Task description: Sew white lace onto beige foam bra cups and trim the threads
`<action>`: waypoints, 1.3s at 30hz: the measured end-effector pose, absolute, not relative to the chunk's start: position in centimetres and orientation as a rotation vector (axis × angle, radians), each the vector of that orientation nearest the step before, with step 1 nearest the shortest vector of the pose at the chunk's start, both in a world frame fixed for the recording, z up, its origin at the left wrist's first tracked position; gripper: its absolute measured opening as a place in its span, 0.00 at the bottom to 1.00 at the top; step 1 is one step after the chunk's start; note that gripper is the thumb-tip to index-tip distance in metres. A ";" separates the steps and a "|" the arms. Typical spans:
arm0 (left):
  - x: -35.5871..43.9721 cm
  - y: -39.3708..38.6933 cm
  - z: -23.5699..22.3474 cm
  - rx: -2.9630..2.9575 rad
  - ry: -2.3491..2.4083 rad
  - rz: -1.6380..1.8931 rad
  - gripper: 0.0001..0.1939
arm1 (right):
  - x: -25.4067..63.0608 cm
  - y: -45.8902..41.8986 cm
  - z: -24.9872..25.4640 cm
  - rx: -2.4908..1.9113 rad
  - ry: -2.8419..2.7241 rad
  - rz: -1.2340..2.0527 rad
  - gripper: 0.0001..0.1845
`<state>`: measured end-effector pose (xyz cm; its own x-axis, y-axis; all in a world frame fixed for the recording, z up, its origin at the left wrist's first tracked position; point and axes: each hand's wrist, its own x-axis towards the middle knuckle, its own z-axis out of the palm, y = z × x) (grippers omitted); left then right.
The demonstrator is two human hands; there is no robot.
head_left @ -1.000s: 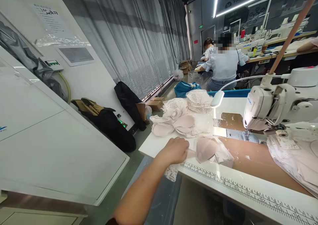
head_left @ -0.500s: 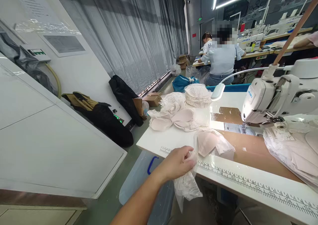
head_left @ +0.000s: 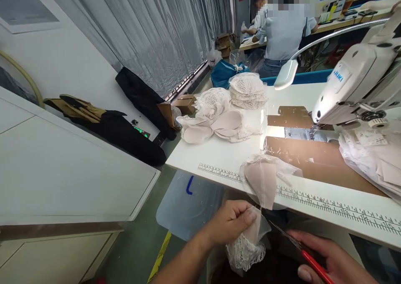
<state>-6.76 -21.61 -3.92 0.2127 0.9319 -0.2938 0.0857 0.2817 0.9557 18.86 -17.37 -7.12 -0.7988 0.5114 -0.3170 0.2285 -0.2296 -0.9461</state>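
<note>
Left hand (head_left: 230, 221): closed in a pinch, thumb pressed over bent fingers, on 1 lace piece (head_left: 243, 252). No gap shows between thumb and fingers; lace trim hangs directly below the pinch. Right hand (head_left: 335, 257): to the right of the pinch, curled around 1 red-handled tool (head_left: 315, 266) with slender metal blades. Finger closure on the handle is partly hidden, and the opening between the blades cannot be confirmed.

Position of work: cup piece (head_left: 261, 177) lies forward of the pinch and slightly to its right, draped over the near edge of the table (head_left: 216, 152). Its narrow lower end hangs beside the pinched fingers. The 2 pieces appear to meet at a narrow junction just beside the left fingertips; whether thread or fabric joins them cannot be determined.

Step in hand, as judged: presentation of the tool to that junction. The blade tips point at it from the right, near but apparently not touching. Any further tool movement calls for a steady left pinch, light tension across the junction, and tips kept clear of lace and fingers.

Surroundings: loose cup pieces (head_left: 228, 125) lie forward of the left grip, with a lace stack (head_left: 247, 91) beyond them. The sewing machine (head_left: 354, 83) stands forward and right of the pinch; a printed ruler scale (head_left: 326, 204) runs along the near table edge
</note>
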 end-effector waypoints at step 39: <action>-9.2 -22.6 -5.0 1.096 1.208 0.938 0.21 | 15.8 -18.9 -9.1 -1.006 -1.936 1.291 0.13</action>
<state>-9.21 -22.62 -5.02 0.1370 0.9630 -0.2321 0.0135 0.2324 0.9725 15.79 -18.86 -9.13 -0.5346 0.8424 0.0675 0.2616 0.2409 -0.9346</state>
